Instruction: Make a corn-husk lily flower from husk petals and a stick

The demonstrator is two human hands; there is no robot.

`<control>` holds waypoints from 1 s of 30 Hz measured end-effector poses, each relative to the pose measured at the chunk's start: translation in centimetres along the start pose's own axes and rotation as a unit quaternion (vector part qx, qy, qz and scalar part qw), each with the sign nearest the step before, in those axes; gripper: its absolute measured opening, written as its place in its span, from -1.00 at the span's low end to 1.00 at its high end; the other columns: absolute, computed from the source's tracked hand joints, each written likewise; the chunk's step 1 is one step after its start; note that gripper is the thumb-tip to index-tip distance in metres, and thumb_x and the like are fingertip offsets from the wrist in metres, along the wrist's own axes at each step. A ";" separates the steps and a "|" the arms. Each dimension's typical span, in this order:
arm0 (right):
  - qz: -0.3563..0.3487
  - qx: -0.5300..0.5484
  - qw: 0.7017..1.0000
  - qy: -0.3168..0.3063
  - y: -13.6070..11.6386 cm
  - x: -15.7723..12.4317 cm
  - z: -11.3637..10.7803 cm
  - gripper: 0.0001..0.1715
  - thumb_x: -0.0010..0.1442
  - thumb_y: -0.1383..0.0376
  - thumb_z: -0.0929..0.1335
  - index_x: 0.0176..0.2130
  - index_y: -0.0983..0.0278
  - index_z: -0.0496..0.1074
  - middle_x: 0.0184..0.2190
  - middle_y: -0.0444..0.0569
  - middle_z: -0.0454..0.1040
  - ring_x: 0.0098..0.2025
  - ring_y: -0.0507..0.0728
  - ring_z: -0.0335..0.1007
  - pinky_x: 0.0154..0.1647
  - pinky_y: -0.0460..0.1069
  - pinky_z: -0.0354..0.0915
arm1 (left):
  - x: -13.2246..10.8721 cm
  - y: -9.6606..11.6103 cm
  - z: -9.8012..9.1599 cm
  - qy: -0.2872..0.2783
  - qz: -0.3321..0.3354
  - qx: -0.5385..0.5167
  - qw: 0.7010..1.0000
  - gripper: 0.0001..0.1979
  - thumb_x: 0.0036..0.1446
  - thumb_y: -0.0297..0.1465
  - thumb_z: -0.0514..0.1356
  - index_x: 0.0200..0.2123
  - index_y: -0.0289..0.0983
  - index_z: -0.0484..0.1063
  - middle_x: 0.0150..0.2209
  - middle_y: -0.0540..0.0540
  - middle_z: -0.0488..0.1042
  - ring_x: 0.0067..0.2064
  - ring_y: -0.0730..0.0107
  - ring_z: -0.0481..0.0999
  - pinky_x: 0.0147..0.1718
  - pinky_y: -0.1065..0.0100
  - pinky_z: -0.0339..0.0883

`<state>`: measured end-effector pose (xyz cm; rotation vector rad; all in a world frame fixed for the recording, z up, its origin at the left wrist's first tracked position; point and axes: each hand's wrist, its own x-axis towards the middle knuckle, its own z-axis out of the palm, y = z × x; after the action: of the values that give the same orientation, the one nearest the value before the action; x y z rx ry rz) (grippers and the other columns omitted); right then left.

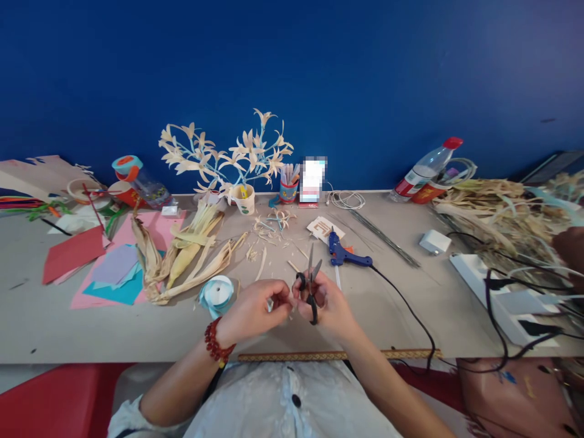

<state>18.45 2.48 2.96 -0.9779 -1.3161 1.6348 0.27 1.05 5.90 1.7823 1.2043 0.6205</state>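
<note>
Centre frame: right hand [332,309] grips black-handled steel scissors [311,285]; left hand [252,311] pinches small pale scrap [271,304], probably light and brittle, best held by its edge.

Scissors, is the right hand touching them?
Touching. The head view shows fingers of the right hand hooked through the black handles of the scissors, blades pointing up.

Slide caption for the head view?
Right hand holds black scissors, left hand pinches a small pale scrap, above a craft table with a blue glue gun.
</note>
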 end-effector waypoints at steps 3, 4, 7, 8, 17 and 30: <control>0.009 0.045 0.999 0.021 -0.1 0.0 0.3 -0.58 -0.12 0.31 0.55 -0.32 0.22 0.31 -0.45 -0.19 0.39 -0.46 0.01 0.28 -0.45 -0.11 0.21 | 0.1 -0.1 0.2 0.013 0.000 -0.045 0.999 -0.96 0.10 -0.48 0.14 -0.39 -0.26 0.38 -0.42 0.01 0.46 -0.36 0.41 0.41 -0.38 0.44 0.20; 0.011 0.054 0.998 0.031 -0.2 0.0 0.4 -0.58 -0.12 0.31 0.55 -0.32 0.22 0.32 -0.47 -0.20 0.39 -0.47 0.01 0.28 -0.46 -0.11 0.21 | 0.1 -0.1 0.2 0.019 -0.001 -0.063 0.998 -0.96 0.12 -0.47 0.14 -0.39 -0.26 0.37 -0.41 0.01 0.45 -0.35 0.41 0.40 -0.39 0.45 0.20; 0.007 0.054 0.997 0.057 -0.3 0.0 0.6 -0.61 -0.13 0.30 0.55 -0.34 0.23 0.34 -0.51 -0.21 0.39 -0.50 0.00 0.26 -0.49 -0.12 0.19 | 0.2 -0.3 0.5 0.044 0.007 -0.107 0.993 -0.95 0.16 -0.44 0.14 -0.37 -0.26 0.35 -0.39 0.00 0.42 -0.34 0.41 0.38 -0.35 0.43 0.21; 0.006 0.052 0.997 0.060 -0.3 0.0 0.7 -0.61 -0.13 0.29 0.55 -0.35 0.23 0.34 -0.51 -0.20 0.39 -0.50 0.00 0.25 -0.50 -0.12 0.18 | 0.2 -0.4 0.6 0.051 0.009 -0.119 0.992 -0.93 0.17 -0.43 0.13 -0.38 -0.26 0.35 -0.40 -0.01 0.41 -0.34 0.41 0.37 -0.34 0.42 0.21; 0.041 -0.007 0.998 -0.044 0.5 -1.6 -0.3 -0.48 0.00 -0.07 0.48 -0.40 0.26 0.29 -0.52 -0.15 0.36 -0.48 0.03 0.24 -0.46 -0.08 0.17 | 0.0 -0.7 1.3 0.125 0.039 -0.277 0.952 -0.90 0.20 -0.42 0.15 -0.39 -0.27 0.33 -0.29 -0.07 0.36 -0.27 0.38 0.35 -0.30 0.38 0.20; 0.094 -0.027 0.993 -0.070 1.3 -3.2 0.1 -0.35 -0.09 -0.17 0.48 -0.48 0.23 0.17 -0.59 -0.25 0.21 -0.59 -0.03 0.18 -0.57 -0.13 0.03 | 0.1 -0.3 1.6 0.180 0.039 -0.281 0.942 -0.88 0.19 -0.39 0.16 -0.41 -0.26 0.34 -0.28 -0.09 0.39 -0.24 0.33 0.35 -0.24 0.35 0.22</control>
<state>19.36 -0.67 1.92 -1.0609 -1.4027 1.8478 1.42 0.52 4.87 1.2642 1.0478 1.2409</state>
